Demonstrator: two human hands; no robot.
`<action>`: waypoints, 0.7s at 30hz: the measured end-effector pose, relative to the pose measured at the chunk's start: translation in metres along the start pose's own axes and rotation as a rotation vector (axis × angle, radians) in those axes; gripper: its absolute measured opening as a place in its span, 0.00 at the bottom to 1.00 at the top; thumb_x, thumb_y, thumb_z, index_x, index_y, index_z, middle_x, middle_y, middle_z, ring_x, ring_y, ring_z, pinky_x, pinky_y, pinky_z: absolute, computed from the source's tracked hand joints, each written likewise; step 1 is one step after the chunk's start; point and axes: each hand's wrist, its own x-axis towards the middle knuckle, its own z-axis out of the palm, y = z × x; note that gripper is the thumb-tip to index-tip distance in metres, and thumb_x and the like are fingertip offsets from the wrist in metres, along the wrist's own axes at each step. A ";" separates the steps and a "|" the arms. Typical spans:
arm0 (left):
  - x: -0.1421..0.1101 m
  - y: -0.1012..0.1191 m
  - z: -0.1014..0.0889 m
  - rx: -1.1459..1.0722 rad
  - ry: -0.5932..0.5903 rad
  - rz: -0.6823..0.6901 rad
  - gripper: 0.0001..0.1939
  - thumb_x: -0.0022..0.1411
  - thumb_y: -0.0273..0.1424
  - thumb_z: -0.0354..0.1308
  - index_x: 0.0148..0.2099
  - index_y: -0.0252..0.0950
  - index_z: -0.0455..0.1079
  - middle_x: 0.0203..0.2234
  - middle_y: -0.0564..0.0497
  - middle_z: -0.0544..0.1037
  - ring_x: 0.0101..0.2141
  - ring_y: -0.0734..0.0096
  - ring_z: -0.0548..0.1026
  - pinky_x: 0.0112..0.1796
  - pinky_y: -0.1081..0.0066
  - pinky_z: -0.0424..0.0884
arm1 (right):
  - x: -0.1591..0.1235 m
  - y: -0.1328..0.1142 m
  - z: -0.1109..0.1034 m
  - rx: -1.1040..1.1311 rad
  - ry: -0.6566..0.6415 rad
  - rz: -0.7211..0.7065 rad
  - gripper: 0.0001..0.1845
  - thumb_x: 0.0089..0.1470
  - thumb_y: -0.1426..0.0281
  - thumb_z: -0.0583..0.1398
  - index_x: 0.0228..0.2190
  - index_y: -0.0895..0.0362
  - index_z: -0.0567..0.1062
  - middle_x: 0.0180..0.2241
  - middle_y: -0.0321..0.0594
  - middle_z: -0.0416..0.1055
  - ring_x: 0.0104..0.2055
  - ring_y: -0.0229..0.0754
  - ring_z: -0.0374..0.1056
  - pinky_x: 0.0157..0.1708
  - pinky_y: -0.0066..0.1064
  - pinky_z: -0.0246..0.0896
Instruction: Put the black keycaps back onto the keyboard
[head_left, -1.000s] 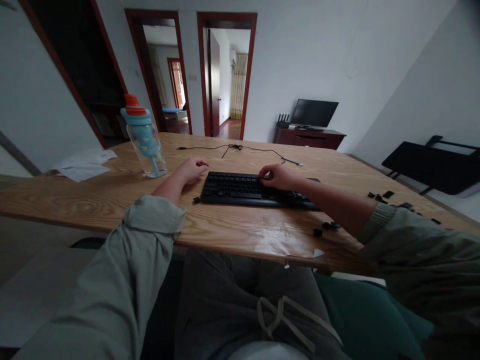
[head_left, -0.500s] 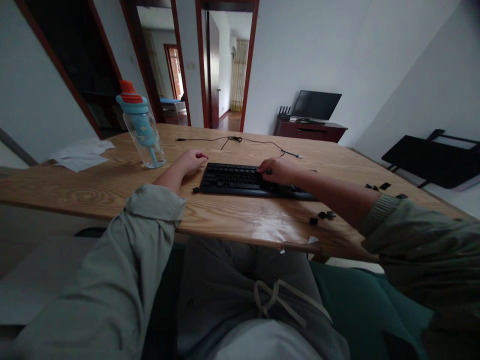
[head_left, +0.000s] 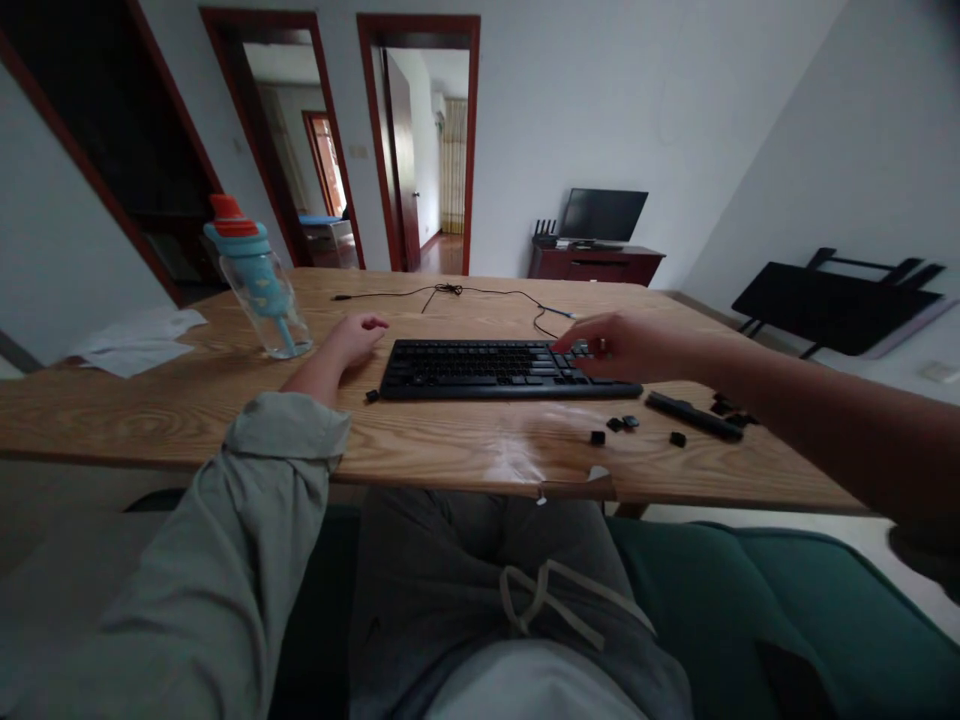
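A black keyboard (head_left: 472, 368) lies flat on the wooden table in front of me. My right hand (head_left: 626, 345) hovers over its right part, slightly blurred, fingers stretched toward the keys and a little apart; I see nothing in them. Beside the keyboard's left end, my left hand (head_left: 358, 338) rests on the table with loosely bent fingers and nothing held. One loose black keycap (head_left: 372, 396) sits by the keyboard's near left corner. More loose keycaps (head_left: 615, 424) are scattered near the table's front edge, to the right. Right of the keyboard lies a dark bar-shaped piece (head_left: 694, 415).
A clear bottle (head_left: 270, 300) with a red and blue lid stands at the left, beside white papers (head_left: 139, 342). A thin black cable (head_left: 450, 290) runs along the back of the wooden table (head_left: 427, 440). Beyond stands a monitor (head_left: 604, 215) on a cabinet.
My right hand has lifted off the keys and moved right, its fingers spreading. The left hand stays beside the keyboard. The view has shifted, bringing the dark bar-shaped piece into sight.
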 end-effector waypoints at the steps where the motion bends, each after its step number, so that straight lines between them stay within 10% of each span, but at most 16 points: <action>1: 0.000 0.001 0.000 0.022 0.016 0.008 0.13 0.53 0.34 0.58 0.39 0.36 0.78 0.41 0.44 0.83 0.44 0.58 0.78 0.49 0.65 0.72 | -0.017 -0.003 0.000 -0.009 -0.015 -0.032 0.19 0.55 0.67 0.61 0.48 0.54 0.81 0.32 0.40 0.78 0.26 0.38 0.68 0.27 0.30 0.61; 8: 0.002 -0.002 -0.003 0.132 0.010 0.004 0.16 0.53 0.37 0.57 0.40 0.36 0.79 0.35 0.47 0.82 0.40 0.59 0.78 0.46 0.66 0.73 | -0.081 -0.008 0.029 -0.031 -0.139 -0.164 0.17 0.61 0.70 0.58 0.48 0.52 0.82 0.48 0.44 0.79 0.38 0.41 0.75 0.37 0.30 0.65; 21: 0.001 -0.008 -0.001 0.098 0.009 0.011 0.14 0.55 0.35 0.57 0.41 0.37 0.78 0.40 0.45 0.83 0.43 0.60 0.78 0.46 0.67 0.72 | -0.044 -0.013 0.064 0.015 -0.018 -0.186 0.12 0.61 0.65 0.59 0.39 0.50 0.83 0.38 0.41 0.81 0.31 0.40 0.74 0.32 0.30 0.64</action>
